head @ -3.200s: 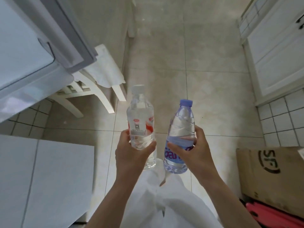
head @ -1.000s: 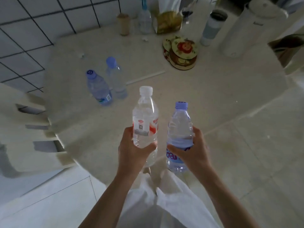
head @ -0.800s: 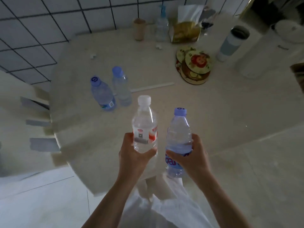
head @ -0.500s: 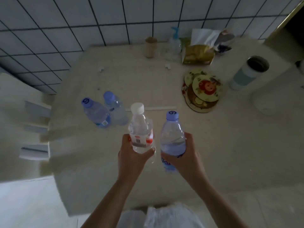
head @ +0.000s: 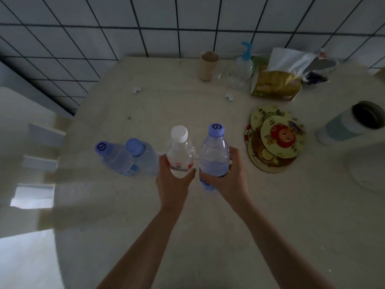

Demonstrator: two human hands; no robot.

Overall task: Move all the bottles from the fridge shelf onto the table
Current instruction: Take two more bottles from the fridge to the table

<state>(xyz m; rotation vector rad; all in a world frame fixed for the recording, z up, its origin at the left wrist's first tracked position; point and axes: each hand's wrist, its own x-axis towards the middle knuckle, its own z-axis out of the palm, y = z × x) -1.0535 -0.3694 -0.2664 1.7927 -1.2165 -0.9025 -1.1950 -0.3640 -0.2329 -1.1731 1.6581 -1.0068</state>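
Note:
My left hand [head: 173, 180] grips a clear bottle with a white cap and a red label [head: 180, 152]. My right hand [head: 228, 176] grips a blue-capped bottle with a blue label [head: 214, 155]. Both bottles are upright, side by side over the middle of the round beige table [head: 208, 226]. Whether their bases touch the table is hidden by my hands. Two more blue-capped bottles stand on the table just left of my left hand, one [head: 114, 157] beside the other [head: 143, 156].
To the right lie round picture coasters [head: 275, 140] and an open tumbler [head: 352, 122]. Along the tiled wall stand a paper cup [head: 208, 65], a pump bottle [head: 242, 67] and a tissue pack [head: 277, 82]. A white chair back [head: 35, 163] is at the left.
I have turned from the fridge area and walked up to the table. Both held bottles have moved forward over the tabletop, beside the two standing bottles.

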